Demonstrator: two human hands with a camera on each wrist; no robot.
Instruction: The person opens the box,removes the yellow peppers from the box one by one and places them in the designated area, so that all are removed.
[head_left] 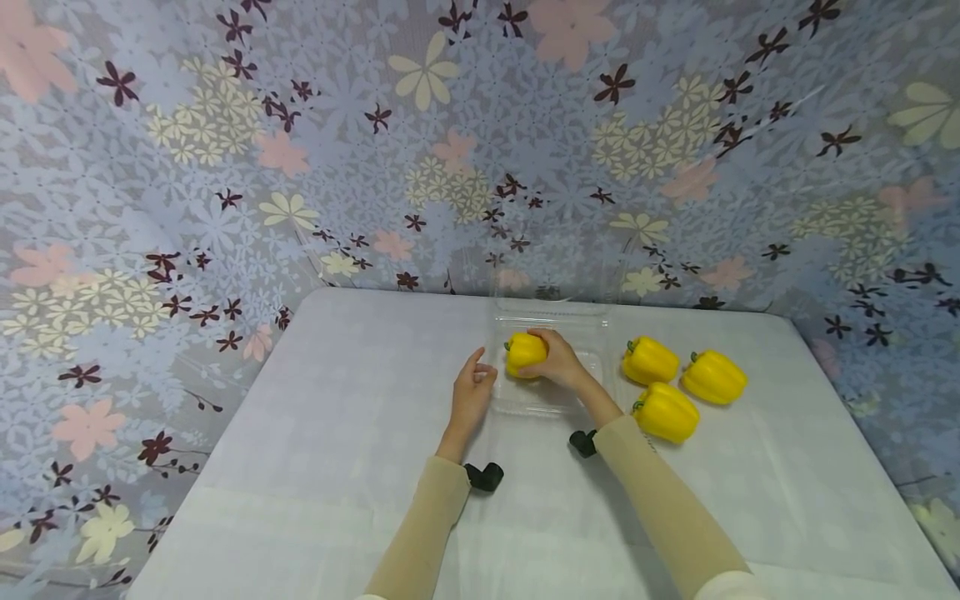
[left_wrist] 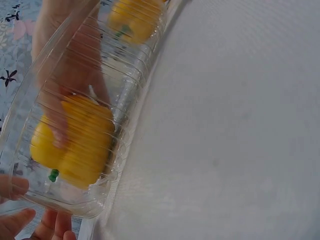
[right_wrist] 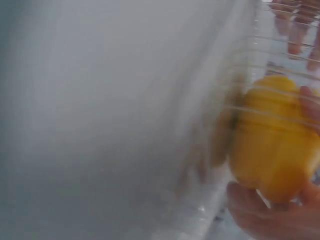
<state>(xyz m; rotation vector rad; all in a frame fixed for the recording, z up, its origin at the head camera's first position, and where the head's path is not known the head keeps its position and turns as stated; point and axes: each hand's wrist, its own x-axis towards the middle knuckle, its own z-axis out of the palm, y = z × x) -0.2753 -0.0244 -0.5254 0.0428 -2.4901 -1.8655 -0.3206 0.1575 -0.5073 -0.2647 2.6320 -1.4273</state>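
Observation:
My right hand (head_left: 558, 362) grips a yellow bell pepper (head_left: 525, 355) inside a clear plastic container (head_left: 543, 409). In the left wrist view the same bell pepper (left_wrist: 85, 142) shows through the container's ribbed wall, its green stem towards my left hand. The right wrist view shows fingers around the bell pepper (right_wrist: 272, 145), seen through the plastic. At the container's left side is my left hand (head_left: 470, 400), its fingers loosely extended by the wall. Three more yellow bell peppers (head_left: 649, 361), (head_left: 714, 377), (head_left: 666, 412) lie to the right of the container.
The container's transparent lid (head_left: 555, 287) stands raised at the back, against the floral backdrop (head_left: 450, 167). A white cloth (head_left: 337, 400) covers the table. Dark camera mounts (head_left: 485, 477) stick out from both wrists.

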